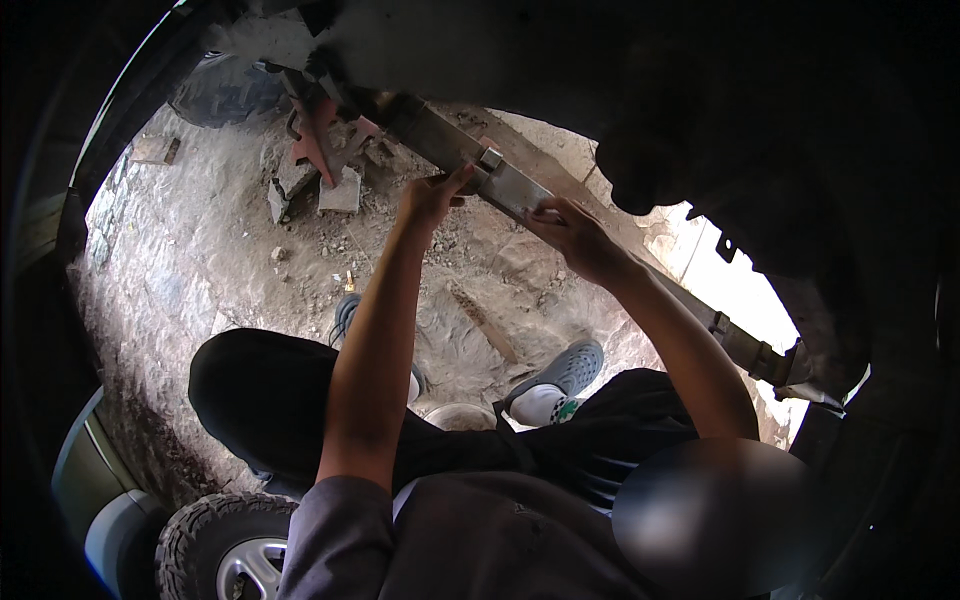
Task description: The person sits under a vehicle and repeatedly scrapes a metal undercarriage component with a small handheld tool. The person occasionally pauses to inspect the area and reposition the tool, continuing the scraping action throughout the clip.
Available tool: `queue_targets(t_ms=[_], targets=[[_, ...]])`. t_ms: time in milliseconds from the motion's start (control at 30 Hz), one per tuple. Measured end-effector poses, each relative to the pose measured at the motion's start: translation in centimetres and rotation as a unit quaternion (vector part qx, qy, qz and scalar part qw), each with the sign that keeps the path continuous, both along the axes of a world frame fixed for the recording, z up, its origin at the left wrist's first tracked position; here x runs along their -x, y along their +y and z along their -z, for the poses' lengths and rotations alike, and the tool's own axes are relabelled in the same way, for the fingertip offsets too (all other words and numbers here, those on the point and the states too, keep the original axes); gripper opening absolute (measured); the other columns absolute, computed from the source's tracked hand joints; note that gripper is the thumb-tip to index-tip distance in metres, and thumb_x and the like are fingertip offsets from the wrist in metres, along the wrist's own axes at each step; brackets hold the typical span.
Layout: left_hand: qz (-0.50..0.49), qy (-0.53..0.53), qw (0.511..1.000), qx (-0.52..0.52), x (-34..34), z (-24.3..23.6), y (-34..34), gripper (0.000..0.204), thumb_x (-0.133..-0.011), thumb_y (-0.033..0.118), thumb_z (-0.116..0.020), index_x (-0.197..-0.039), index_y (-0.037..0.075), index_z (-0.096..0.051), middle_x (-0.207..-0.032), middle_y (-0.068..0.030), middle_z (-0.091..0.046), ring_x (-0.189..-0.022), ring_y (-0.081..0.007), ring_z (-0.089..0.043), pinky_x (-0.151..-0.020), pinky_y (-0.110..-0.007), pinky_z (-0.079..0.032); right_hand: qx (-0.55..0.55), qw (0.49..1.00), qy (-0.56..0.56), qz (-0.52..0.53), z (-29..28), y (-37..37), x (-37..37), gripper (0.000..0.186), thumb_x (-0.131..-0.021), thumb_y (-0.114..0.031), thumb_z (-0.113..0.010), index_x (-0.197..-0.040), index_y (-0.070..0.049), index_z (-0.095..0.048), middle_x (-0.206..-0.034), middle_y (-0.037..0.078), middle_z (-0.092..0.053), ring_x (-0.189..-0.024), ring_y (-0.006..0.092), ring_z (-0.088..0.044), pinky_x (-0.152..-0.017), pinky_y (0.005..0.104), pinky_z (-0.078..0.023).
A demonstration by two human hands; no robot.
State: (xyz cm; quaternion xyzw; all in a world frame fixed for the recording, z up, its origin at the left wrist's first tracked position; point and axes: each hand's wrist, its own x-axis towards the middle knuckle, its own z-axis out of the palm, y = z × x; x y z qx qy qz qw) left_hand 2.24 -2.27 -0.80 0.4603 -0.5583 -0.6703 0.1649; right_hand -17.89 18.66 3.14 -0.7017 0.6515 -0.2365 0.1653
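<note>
A grey metal bar (513, 194) runs diagonally beneath the dark underside of a vehicle (520, 60), with a small square fitting (490, 160) on it. My left hand (435, 197) is closed on the bar just left of that fitting, thumb against it. My right hand (575, 235) grips the bar farther to the lower right, fingers curled on its edge.
Red metal pieces (310, 140) and a pale block (340, 192) lie on rough, dusty ground (190, 260), another block (155, 150) farther left. A tyre (185, 545) sits at lower left beside a pale panel (85, 470). My legs and shod feet (560, 375) are below my arms.
</note>
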Motion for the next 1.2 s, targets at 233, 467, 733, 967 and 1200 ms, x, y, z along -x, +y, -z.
queue_targets(t_ms=[233,467,733,967,1200], targets=[[-0.013,0.007,1.000,0.008,0.9,-1.2,1.1,0.061,-0.089,0.056,-0.083,-0.113,0.000,-0.081,-0.100,-0.0095,-0.082,-0.085,-0.0173,-0.077,-0.084,-0.031,-0.055,0.020,0.999,0.040,-0.006,1.4,-1.8,0.2,0.042,-0.093,0.015,-0.062,-0.128,-0.007,-0.072,-0.133,0.015,-0.058,-0.123,0.0293,-0.066,-0.108,0.0353,-0.056],[-0.008,0.004,1.000,-0.008,0.3,-1.0,0.8,0.062,-0.090,0.057,-0.080,-0.116,0.001,-0.080,-0.105,-0.0088,-0.081,-0.088,-0.0188,-0.074,-0.090,-0.035,-0.053,0.033,0.997,0.063,-0.020,0.7,-2.5,-0.4,0.041,-0.094,0.013,-0.064,-0.129,-0.006,-0.071,-0.133,0.014,-0.059,-0.123,0.0283,-0.068,-0.108,0.0359,-0.056],[0.000,0.002,1.000,0.009,0.7,-0.3,0.9,0.068,-0.086,0.064,-0.080,-0.116,0.003,-0.080,-0.106,-0.0100,-0.079,-0.089,-0.0183,-0.073,-0.088,-0.040,-0.051,0.011,0.999,0.050,-0.004,1.9,-0.8,0.8,0.038,-0.096,0.011,-0.063,-0.130,-0.005,-0.070,-0.131,0.014,-0.060,-0.121,0.0279,-0.069,-0.107,0.0342,-0.057],[0.016,-0.063,0.997,0.030,0.5,0.8,-0.3,0.072,-0.081,0.068,-0.083,-0.109,0.002,-0.083,-0.094,-0.0127,-0.079,-0.081,-0.0183,-0.071,-0.079,-0.035,-0.052,-0.005,0.998,0.065,0.010,1.6,-3.0,-0.4,0.035,-0.096,0.010,-0.066,-0.126,-0.005,-0.072,-0.130,0.013,-0.060,-0.121,0.0288,-0.069,-0.108,0.0331,-0.056],[0.018,-0.003,0.999,0.046,0.3,1.7,-0.3,0.075,-0.080,0.074,-0.080,-0.110,0.005,-0.083,-0.095,-0.0124,-0.080,-0.080,-0.0207,-0.073,-0.080,-0.036,-0.054,-0.014,1.000,0.009,0.006,1.5,1.7,1.7,0.030,-0.100,0.000,-0.065,-0.128,-0.008,-0.071,-0.127,0.014,-0.061,-0.118,0.0278,-0.069,-0.103,0.0346,-0.057]])
